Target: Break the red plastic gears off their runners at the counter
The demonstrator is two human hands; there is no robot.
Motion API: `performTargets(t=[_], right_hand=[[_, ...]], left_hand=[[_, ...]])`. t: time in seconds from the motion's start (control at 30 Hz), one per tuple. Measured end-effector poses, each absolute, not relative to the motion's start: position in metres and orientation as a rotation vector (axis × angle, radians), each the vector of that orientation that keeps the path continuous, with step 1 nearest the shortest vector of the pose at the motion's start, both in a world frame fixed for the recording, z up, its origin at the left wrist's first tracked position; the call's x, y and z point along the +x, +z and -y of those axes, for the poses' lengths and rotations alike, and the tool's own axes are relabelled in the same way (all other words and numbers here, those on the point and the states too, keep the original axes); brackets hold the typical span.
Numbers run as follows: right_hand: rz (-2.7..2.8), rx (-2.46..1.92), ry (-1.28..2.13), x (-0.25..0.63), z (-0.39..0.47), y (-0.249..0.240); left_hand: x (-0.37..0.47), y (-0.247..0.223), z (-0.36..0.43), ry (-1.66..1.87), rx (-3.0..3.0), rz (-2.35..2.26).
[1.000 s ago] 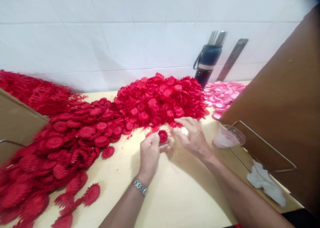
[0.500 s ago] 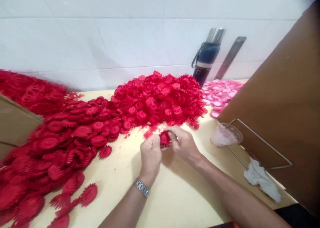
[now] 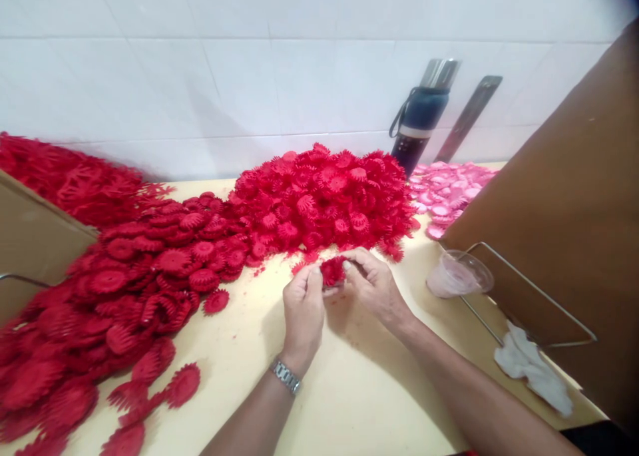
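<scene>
Cream desk (image 3: 359, 403) against white tiled wall. Far centre: heap of red toothed discs (image 3: 324, 196); a flatter spread of bigger red discs (image 3: 134, 289) runs left and near. Pink discs (image 3: 446, 190) far right, beside a dark flask (image 3: 419, 120). Left hand (image 3: 303, 313) and right hand (image 3: 375, 288) meet at the heap's near edge, each grip pinched shut on one small red disc (image 3: 332, 271) (held between them, just above the desk).

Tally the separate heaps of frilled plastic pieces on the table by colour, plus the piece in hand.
Red heaps: 3
Pink heaps: 1
Red piece pinched between left hand and right hand: 1
Total: 5
</scene>
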State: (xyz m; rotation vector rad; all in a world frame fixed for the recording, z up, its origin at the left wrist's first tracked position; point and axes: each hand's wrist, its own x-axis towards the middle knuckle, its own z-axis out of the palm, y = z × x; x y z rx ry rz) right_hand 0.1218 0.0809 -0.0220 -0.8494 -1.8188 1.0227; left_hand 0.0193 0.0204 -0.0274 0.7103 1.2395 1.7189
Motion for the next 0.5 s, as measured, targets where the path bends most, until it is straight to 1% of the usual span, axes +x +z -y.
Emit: performTargets(t=[0.17, 0.3, 0.4, 0.5], right_hand=[[1.904, -0.786, 0.81, 0.1213, -0.0772, -0.0171], [1.956, -0.741, 0.758, 0.1208, -0.0739, -0.0166], [1.896, -0.804, 0.884, 0.1199, -0.0725, -0.0201], [1.663, -0.904, 1.172, 0.1172, -0.0724, -0.0254]], left_hand=[[0.0203, -0.0243, -0.0185, 1.693, 0.735, -1.081], [0.0186, -0.0281, -0.021, 1.661, 0.798, -1.179], [0.0182, -0.0302, -0.0239, 1.62, 0.759, -1.263], [0.0206, -0.0247, -0.0248, 1.629, 0.602, -1.199]])
